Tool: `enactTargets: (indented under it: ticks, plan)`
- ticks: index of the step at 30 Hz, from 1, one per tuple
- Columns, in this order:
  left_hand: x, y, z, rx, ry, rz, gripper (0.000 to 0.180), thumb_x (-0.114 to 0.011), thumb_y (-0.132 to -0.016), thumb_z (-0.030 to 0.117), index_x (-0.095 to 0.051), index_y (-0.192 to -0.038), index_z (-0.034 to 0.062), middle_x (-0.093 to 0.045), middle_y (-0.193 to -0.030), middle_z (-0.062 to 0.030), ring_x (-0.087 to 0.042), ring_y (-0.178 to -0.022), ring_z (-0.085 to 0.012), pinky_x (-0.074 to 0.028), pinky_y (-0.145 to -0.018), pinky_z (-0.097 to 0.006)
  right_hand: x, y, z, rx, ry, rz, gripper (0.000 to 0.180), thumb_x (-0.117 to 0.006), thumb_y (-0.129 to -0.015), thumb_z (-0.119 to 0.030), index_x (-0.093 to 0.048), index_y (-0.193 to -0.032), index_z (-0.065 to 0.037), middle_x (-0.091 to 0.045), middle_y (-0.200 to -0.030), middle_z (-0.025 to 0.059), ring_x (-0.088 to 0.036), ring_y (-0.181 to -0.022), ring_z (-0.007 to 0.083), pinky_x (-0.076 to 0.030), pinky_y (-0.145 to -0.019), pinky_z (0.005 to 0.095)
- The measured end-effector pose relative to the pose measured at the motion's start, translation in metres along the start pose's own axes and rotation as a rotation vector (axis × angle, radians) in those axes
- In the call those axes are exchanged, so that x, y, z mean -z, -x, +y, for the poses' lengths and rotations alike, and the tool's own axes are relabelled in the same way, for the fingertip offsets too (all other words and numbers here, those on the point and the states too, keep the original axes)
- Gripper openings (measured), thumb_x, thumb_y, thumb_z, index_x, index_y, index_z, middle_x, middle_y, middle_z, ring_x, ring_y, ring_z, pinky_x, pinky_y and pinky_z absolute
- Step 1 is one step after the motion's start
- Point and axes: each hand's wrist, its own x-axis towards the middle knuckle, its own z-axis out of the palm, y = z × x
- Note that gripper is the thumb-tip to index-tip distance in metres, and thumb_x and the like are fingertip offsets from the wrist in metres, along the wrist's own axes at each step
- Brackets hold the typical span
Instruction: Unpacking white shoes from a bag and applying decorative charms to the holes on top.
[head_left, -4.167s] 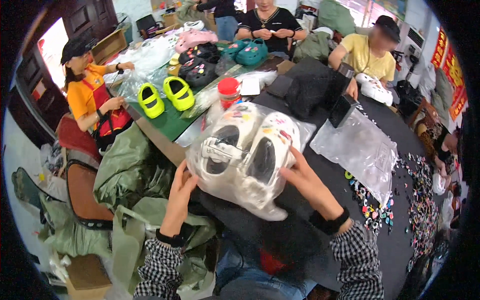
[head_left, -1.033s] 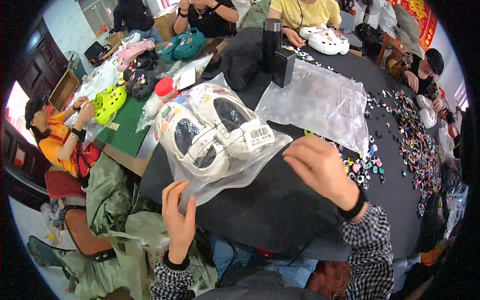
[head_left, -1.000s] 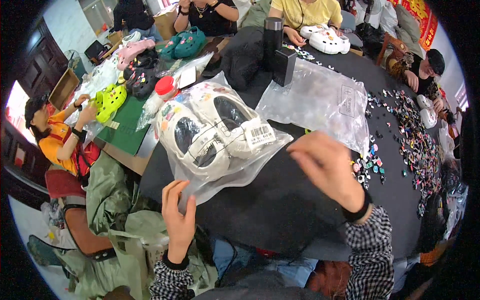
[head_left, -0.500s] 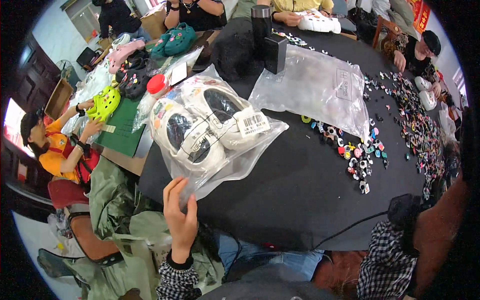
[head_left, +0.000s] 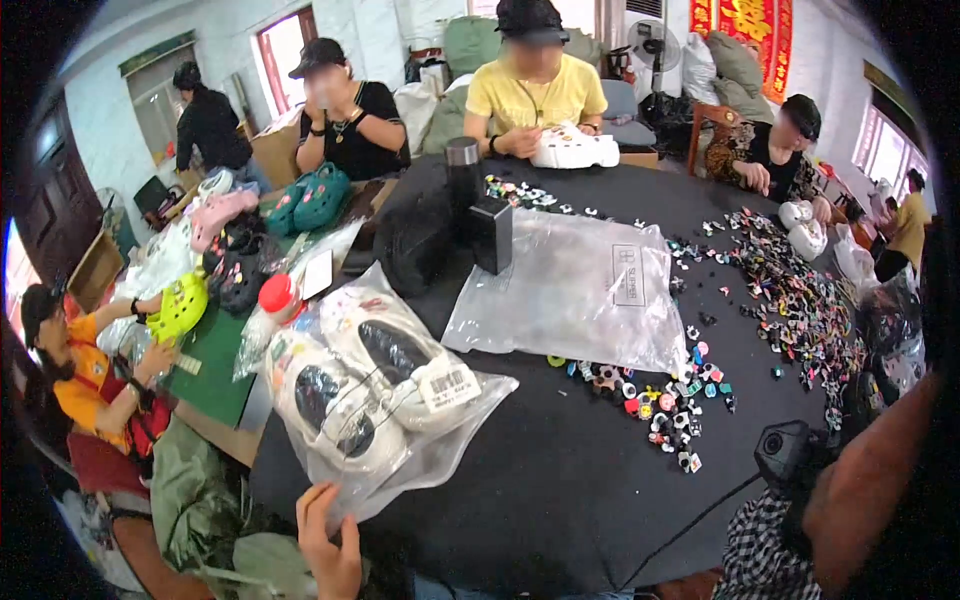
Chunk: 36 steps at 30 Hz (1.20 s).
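Note:
A clear plastic bag (head_left: 440,470) lies on the black table, holding a pair of white clogs (head_left: 335,410) with charms and a barcode label. My left hand (head_left: 330,555) is at the bag's near edge. Its thumb and fingers are apart and grip nothing; whether the fingertips touch the plastic, I cannot tell. At the lower right my right forearm in a checked sleeve (head_left: 770,550) is raised. My right hand (head_left: 875,475) looms dark and blurred close to the view, its fingers hidden. Beside that wrist shows a small black camera (head_left: 783,448) with a cable.
An empty-looking plastic bag (head_left: 560,290) lies mid-table, beside small shoe charms (head_left: 670,410) and a larger charm heap (head_left: 800,310). A dark bottle (head_left: 463,165), black box (head_left: 492,235) and red-lidded jar (head_left: 280,296) stand behind. Several people sit around, some handling clogs (head_left: 575,148).
The view has tilted up, showing more of the room and the people. My left hand keeps its place by the bag's near edge; the bagged clogs have not visibly moved on the table.

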Motion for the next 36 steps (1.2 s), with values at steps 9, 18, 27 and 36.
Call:
enactTargets:
  ticks: [9,18,27,36]
  plan:
    - [-0.010,-0.009,-0.003,-0.111,-0.065,0.053,0.034,-0.054,-0.091,0.000,-0.057,-0.125,0.0018,-0.053,-0.128,-0.0101,-0.049,-0.068,-0.0133,-0.041,-0.058,-0.026,0.001,0.004,0.007,0.055,0.093,0.017,0.022,-0.056,-0.086,-0.013,-0.057,-0.105,-0.002,-0.054,-0.097,0.0110,-0.055,-0.080,0.0196,-0.048,-0.071,0.0317]
    - [-0.010,-0.007,-0.004,0.013,0.037,0.007,0.033,-0.053,-0.092,0.000,-0.057,-0.125,0.0018,-0.052,-0.128,-0.0109,-0.047,-0.069,-0.0138,-0.041,-0.061,-0.028,0.013,-0.001,-0.003,0.100,0.194,-0.044,0.021,-0.057,-0.083,-0.010,-0.058,-0.103,-0.002,-0.054,-0.096,0.0114,-0.055,-0.079,0.0204,-0.048,-0.070,0.0321]
    - [-0.008,-0.012,0.018,0.231,0.156,0.002,0.036,-0.059,-0.083,0.001,-0.057,-0.119,-0.0014,-0.053,-0.122,-0.0179,-0.053,-0.113,-0.0340,-0.040,-0.098,-0.040,0.000,0.003,-0.025,0.075,0.200,-0.081,0.021,-0.058,-0.081,-0.007,-0.058,-0.101,-0.003,-0.054,-0.095,0.0117,-0.054,-0.077,0.0212,-0.047,-0.069,0.0325]
    - [-0.015,-0.016,0.011,0.048,-0.109,0.044,0.032,-0.059,-0.084,-0.003,-0.059,-0.116,-0.0009,-0.051,-0.118,-0.0158,-0.052,-0.110,-0.0323,-0.042,-0.093,-0.038,0.001,0.016,-0.044,0.029,0.266,-0.183,0.021,-0.060,-0.078,-0.004,-0.058,-0.099,-0.003,-0.054,-0.094,0.0121,-0.054,-0.076,0.0219,-0.047,-0.068,0.0329]
